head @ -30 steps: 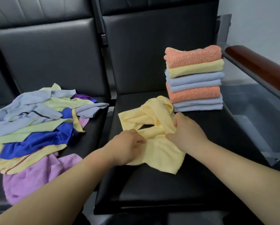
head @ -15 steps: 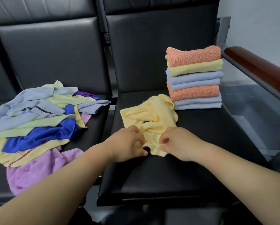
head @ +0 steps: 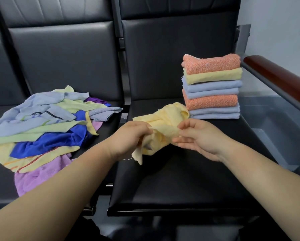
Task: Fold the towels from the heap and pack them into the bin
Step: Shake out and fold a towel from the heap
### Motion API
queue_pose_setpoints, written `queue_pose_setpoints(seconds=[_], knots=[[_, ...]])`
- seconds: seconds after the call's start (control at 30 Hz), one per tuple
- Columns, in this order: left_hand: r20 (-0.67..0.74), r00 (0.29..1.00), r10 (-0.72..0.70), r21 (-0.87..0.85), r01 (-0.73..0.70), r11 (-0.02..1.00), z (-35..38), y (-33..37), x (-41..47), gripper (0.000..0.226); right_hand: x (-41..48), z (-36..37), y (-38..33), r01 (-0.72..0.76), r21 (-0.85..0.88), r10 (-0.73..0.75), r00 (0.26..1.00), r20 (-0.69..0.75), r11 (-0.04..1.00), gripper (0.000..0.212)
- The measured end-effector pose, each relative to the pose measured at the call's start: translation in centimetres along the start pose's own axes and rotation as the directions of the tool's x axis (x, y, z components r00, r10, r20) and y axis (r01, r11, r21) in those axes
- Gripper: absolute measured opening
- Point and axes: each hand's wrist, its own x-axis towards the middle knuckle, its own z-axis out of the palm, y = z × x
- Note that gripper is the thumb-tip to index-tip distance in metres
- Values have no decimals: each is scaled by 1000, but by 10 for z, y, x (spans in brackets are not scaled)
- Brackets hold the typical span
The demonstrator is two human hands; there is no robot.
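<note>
Item 1: left hand [head: 129,136], one. Fingers curled, pinching the near edge of the yellow towel [head: 164,121] between thumb and fingertips.

Item 2: right hand [head: 204,139], one. Thumb and forefinger nip the same towel's edge; the other three fingers lie loosely extended beneath it.

Item 3: yellow towel, one, unfolded and bunched between the two hands over the right seat [head: 180,185]. One corner hangs below the left hand; the far end lies just beside the foot of the stack.

Item 4: stack of folded towels [head: 212,87], one, at the back right of the same seat. Seven layers show: two orange, one yellow, four pale blue.

Item 5: heap [head: 41,126], one, loose on the left seat [head: 3,185]. Pale blue, pale green, royal blue, yellow with red stripes, lilac and purple; the number of pieces cannot be told.

Item 6: bin [head: 284,129], one, grey, low beside the right seat, beyond the wooden armrest [head: 281,79].
</note>
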Motion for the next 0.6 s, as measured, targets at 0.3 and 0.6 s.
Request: queue_pose_setpoints(seconds=[0.3,0.6], knots=[[-39,997,-59,-123,54,991,6,6,-4,17,-4,14,7,207,-751,-360,932,-43,627,12],[-31,999,-13,101,16,995,2,6,-3,27,4,8,-4,-19,-369,-18,995,-96,929,11]])
